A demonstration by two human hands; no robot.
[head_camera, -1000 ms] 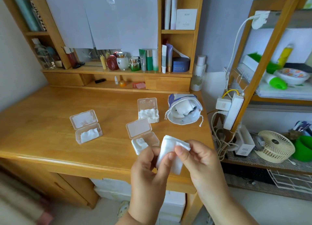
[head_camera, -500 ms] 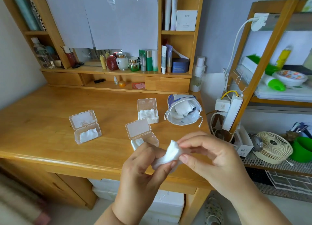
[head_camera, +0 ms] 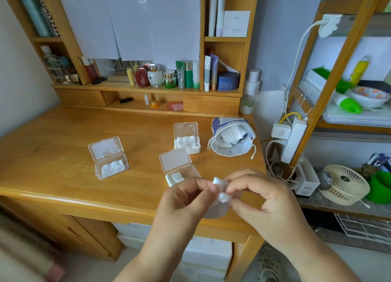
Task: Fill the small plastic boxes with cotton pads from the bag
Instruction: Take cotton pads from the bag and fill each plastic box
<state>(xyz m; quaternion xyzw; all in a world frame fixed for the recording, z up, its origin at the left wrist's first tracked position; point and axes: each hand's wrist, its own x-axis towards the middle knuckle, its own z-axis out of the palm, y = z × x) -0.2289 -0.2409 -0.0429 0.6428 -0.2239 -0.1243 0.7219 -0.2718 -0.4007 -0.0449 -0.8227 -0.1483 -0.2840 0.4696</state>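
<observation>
Spanning most of the lower view, the wooden desk carries everything the task needs, with a shelf unit of bottles and jars along its back edge. To its right stands an open wooden rack with a white power strip fixed to its leg and a cream fan lying on a lower shelf.

On the desk's far right the drawstring bag lies on its side with its mouth open toward the camera, white pads visible inside. Just left of it sits the far box, lid up and packed with cotton. Nearer the camera and touching that box's front corner is the near box, lid open, with cotton showing in its base; its front edge is partly hidden behind the fingers. Well apart on the left stands the left box, lid also open, holding a small amount of cotton.

Both hands meet above the desk's front edge, just in front of the near box. The left hand has its fingers curled, thumb and forefinger pinching the cotton pad from the left. The right hand pinches the same pad from the right with curled fingertips. Crumpled between the two sets of fingertips, the pad is held in the air, touching no box, well in front of the bag.
</observation>
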